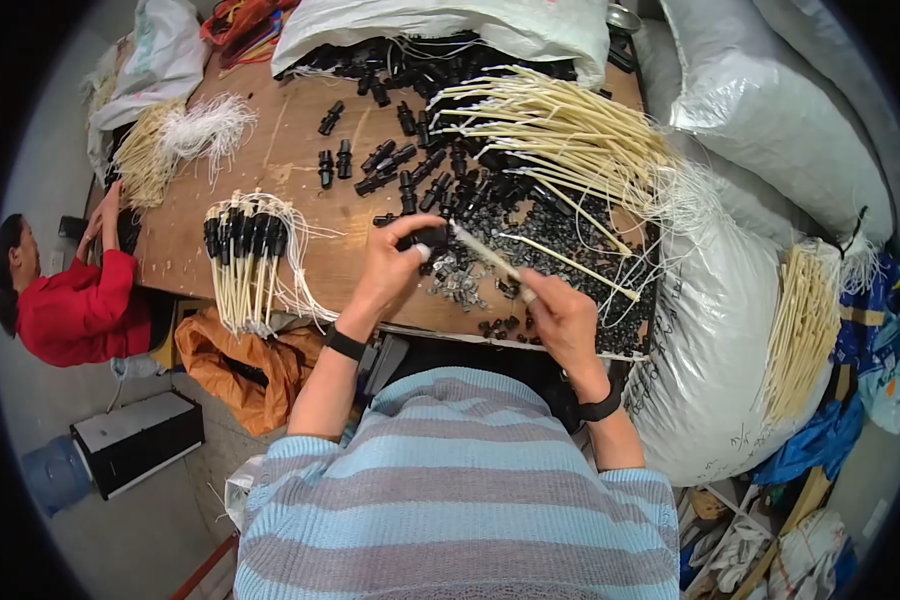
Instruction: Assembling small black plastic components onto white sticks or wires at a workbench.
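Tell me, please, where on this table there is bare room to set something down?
Bare wood lies between the white strings, the finished bundle and the black connectors. The right half is crowded with cream tubes and small parts.

Wooden table (300, 170). Far side: loose black plastic connectors (390, 150) spilling from a white sack (450, 25). Left edge: bundle of cream sticks with white string (175, 140). Person in red top (75, 305) seated far left. Orange bag (240, 365) and black-and-white box (135, 440) on floor. Big white sack (710, 340) right.
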Demonstrator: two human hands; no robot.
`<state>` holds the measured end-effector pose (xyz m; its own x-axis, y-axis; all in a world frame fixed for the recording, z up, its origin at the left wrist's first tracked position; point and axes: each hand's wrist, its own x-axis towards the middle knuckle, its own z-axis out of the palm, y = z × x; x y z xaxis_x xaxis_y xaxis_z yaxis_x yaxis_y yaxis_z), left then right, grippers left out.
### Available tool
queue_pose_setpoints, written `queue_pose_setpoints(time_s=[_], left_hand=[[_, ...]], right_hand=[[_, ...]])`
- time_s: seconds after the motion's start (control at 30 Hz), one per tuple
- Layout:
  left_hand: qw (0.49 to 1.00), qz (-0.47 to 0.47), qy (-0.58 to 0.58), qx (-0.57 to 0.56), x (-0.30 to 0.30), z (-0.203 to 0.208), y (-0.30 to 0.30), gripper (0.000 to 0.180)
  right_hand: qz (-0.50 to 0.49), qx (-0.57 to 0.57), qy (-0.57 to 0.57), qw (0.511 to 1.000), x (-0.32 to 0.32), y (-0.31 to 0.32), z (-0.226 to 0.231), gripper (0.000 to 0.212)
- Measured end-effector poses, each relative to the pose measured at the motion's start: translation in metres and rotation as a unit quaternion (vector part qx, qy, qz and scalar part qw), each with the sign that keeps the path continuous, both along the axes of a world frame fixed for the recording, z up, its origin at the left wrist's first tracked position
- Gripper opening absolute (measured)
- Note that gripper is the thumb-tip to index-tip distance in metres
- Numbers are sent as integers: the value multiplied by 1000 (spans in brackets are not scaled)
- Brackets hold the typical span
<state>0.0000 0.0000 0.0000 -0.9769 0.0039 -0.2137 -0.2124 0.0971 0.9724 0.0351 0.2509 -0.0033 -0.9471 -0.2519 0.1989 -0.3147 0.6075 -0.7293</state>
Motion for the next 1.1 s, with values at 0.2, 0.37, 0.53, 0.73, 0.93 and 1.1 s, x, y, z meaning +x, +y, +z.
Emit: queue_pose_setpoints(time_s=[0.2, 0.37, 0.53, 0.73, 0.93, 1.1], left_hand=[[933, -173, 238, -208, 8, -14, 25, 29], [945, -134, 263, -144, 0, -19, 2, 32], [875, -255, 316, -266, 12, 28, 38, 42], [822, -202, 384, -368, 5, 11, 11, 52], [796, -264, 357, -412, 18, 34, 35, 61], [787, -271, 372, -410, 19, 36, 36, 53]], right_hand=[[85, 162, 162, 970, 4, -13, 0, 43], [-8, 324, 47, 945, -2, 19, 12, 39], [11, 311, 206, 928, -5, -14, 10, 24], [-74, 251, 104, 959, -13, 8, 18, 45], [-17, 154, 64, 986, -19, -18, 6, 49], [28, 54, 80, 995, -25, -33, 13, 50]])
